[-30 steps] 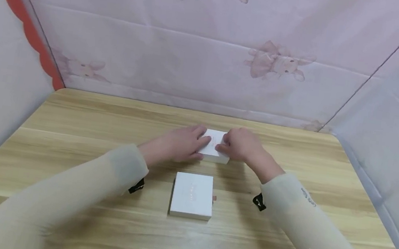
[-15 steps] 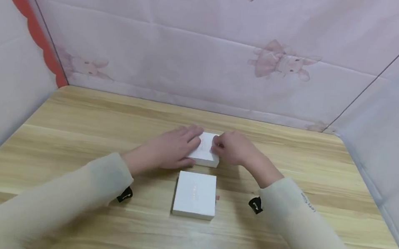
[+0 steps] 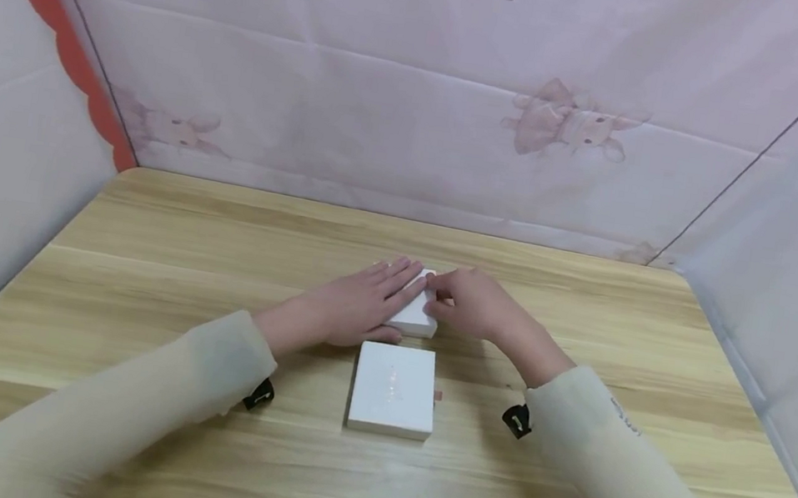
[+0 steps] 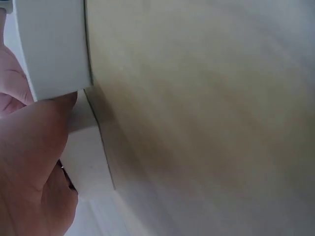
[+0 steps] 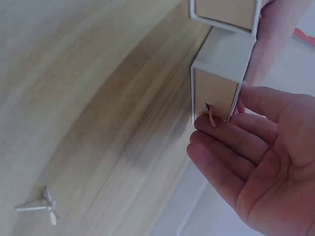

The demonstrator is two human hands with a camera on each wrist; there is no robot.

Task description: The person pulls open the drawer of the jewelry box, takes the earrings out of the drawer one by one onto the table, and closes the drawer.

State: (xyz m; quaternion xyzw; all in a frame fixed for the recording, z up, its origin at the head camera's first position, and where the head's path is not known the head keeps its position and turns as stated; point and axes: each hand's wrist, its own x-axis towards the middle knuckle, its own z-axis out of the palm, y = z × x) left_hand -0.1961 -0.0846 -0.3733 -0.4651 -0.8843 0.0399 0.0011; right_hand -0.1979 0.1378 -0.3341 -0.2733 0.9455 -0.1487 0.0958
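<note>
A white square box (image 3: 415,312) lies farther back on the wooden table. My left hand (image 3: 354,302) rests across its top with fingers outstretched, the thumb along its near side. At its right end, my right hand (image 3: 471,305) has its thumb at the box's edge and its fingers loosely bent. In the right wrist view, a short pink ribbon tab (image 5: 211,118) sticks out of the peach drawer front (image 5: 214,88) and lies against a fingertip. A second white box (image 3: 394,387) sits nearer, with faint gold lettering on top and its own ribbon tab (image 3: 438,396) at the right.
The wooden tabletop (image 3: 216,259) carries both boxes, which stand close together. A rabbit-printed cloth wall (image 3: 384,129) rises behind the table, with pale walls on both sides. Down in the right wrist view is a small silver thing (image 5: 42,204).
The far box has shifted left and slightly nearer. My left hand has spread flatter over its top, while my right fingers have moved from the top to the right edge by the ribbon.
</note>
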